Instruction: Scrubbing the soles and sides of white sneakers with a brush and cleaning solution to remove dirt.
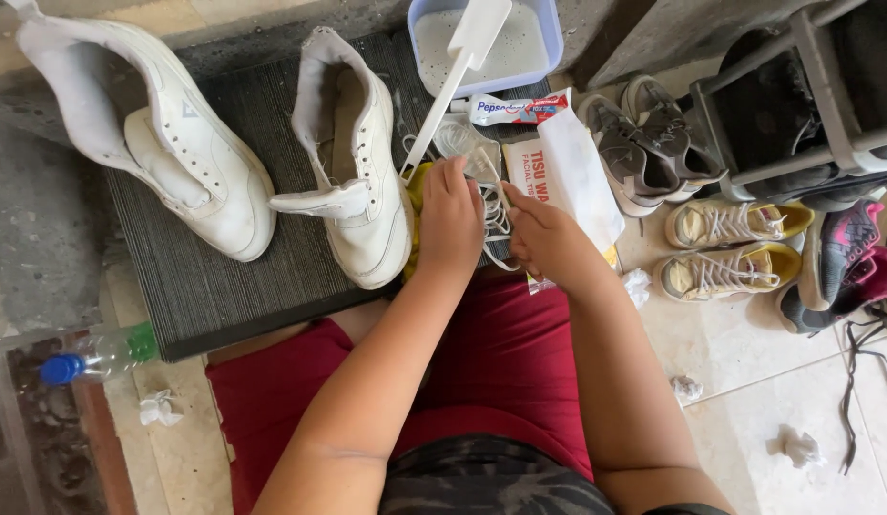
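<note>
White laces [496, 205] lie bunched between both hands at the dark mat's [214, 286] front edge, just right of the nearer white shoe [362, 181]. Mat carries two white high-top shoes, the second [167, 143] at far left. Lavender basin [481, 43] of cloudy water sits beyond, a white brush [458, 72] leaning from it. Left hand [450, 219] rests knuckles-up on a yellow cloth [417, 205], fingers curled together over laces. Right hand [548, 238] pinches laces with fingertips drawn together.
</note>
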